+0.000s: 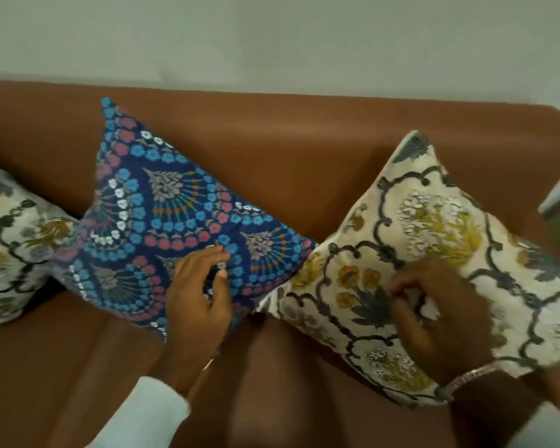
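Note:
A dark blue cushion (162,218) with blue and pink flower rings leans on one corner against the back of a brown sofa (288,147). My left hand (198,299) hovers at its lower right edge, fingers loosely spread and slightly bent, holding nothing. To the right lies a cream floral cushion (434,227), also tilted on a corner. My right hand (434,315) lies on the cream cushion's lower middle with fingers curled into the fabric. Motion blur softens both hands.
A second cream floral cushion (10,247) sits at the sofa's left end, partly cut off by the frame. A pale wall (272,37) rises behind the sofa. The sofa's right arm (556,137) borders a pale object at the far right.

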